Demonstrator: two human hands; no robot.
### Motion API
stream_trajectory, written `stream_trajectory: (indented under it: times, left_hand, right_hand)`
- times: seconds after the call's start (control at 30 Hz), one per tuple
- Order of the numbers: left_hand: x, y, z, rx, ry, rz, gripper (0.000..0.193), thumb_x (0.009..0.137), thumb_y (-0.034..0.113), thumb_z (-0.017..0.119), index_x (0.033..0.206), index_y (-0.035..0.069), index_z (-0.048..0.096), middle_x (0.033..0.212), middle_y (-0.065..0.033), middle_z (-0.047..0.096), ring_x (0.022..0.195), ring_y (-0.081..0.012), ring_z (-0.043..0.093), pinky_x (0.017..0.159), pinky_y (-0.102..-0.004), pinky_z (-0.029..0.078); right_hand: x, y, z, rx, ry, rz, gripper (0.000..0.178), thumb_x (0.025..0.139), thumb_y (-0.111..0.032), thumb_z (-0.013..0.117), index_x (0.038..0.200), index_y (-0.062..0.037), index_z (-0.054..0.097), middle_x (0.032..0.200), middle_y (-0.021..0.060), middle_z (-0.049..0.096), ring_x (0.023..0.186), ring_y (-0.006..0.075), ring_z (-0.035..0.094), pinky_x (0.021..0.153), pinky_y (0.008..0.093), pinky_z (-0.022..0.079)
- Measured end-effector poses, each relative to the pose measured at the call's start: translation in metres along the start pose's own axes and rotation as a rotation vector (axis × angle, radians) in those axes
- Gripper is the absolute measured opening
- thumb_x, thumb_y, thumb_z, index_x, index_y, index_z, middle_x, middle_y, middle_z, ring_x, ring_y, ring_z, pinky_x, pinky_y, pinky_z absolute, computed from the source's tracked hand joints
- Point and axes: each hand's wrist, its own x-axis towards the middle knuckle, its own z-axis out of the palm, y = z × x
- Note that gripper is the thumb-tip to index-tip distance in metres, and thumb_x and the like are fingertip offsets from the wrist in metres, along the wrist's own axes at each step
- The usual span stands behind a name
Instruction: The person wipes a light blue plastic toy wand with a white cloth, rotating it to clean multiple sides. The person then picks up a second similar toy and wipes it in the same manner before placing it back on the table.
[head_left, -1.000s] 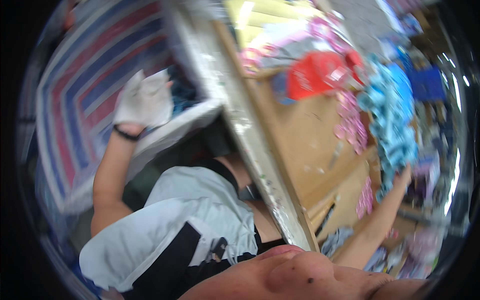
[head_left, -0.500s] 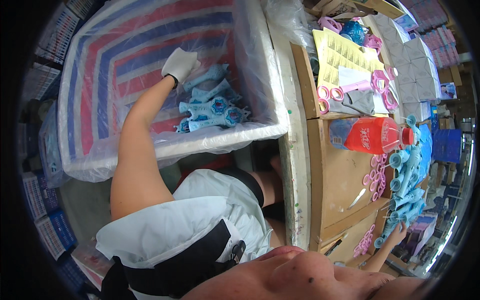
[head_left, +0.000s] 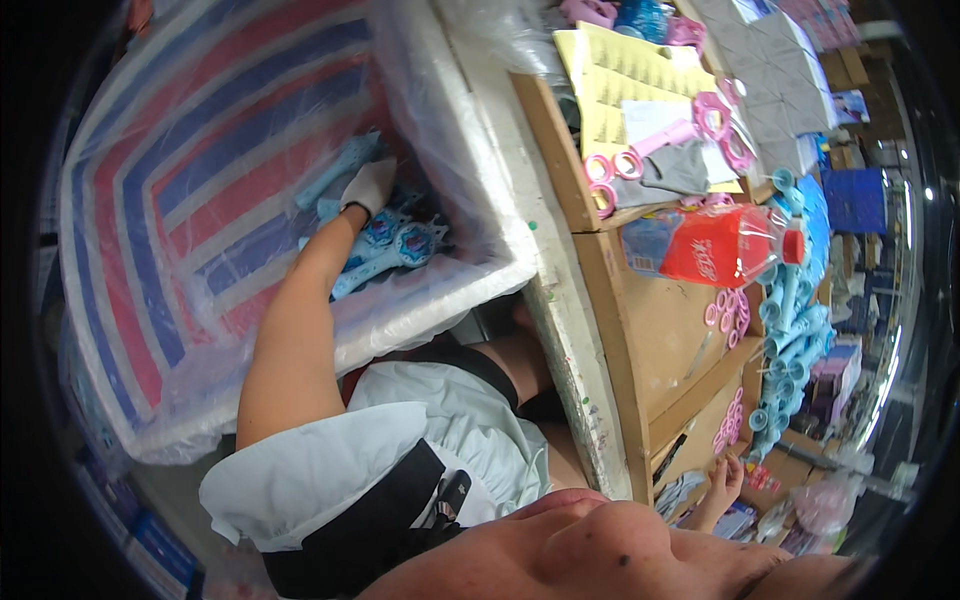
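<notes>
My left hand, in a white glove, reaches into a plastic-lined tub with a white rim. It rests among several light-blue plastic toy pieces with round decorated heads; its fingertips merge with the pile, so their grip is unclear. Beyond my face at the lower right, my bare right hand is raised with bent fingers apart and nothing visible in them. Nearest to it are pink plastic rings and a heap of light-blue tubular handles.
A bottle of red drink lies on a cardboard tray at the right. Farther back are yellow printed sheets, a grey cloth and pink plastic parts. A painted worn ledge runs between tub and trays.
My left hand has moved from beside the blue toy pieces onto them. My right hand has drawn away from the blue handles toward me. The whole view has turned and shifted.
</notes>
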Motion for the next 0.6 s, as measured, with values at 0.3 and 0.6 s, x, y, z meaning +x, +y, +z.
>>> stream_trajectory:
  times: [0.3,0.6]
  left_hand:
    - [-0.015,-0.004,-0.096,0.18,0.391,0.196,0.015,0.082,0.012,0.049,0.085,0.009,0.064,0.085,-0.0135,0.065,0.077,-0.034,0.062,0.067,-0.044,0.047]
    - [-0.08,-0.041,-0.276,-1.567,0.894,-0.375,0.042,0.096,0.044,0.049,0.105,0.003,0.048,0.08,-0.0108,0.054,0.059,-0.0227,0.056,0.06,-0.034,0.055]
  right_hand:
    - [-0.043,-0.021,0.044,0.116,-0.06,-0.022,0.017,0.092,-0.007,0.058,0.108,-0.0015,0.058,0.104,0.0048,0.062,0.089,0.0107,0.061,0.074,0.0229,0.049]
    - [-0.073,-0.054,0.098,0.486,-0.51,-0.052,0.016,0.095,-0.008,0.055,0.109,-0.0014,0.059,0.098,0.004,0.064,0.091,0.0098,0.06,0.081,0.0242,0.048]
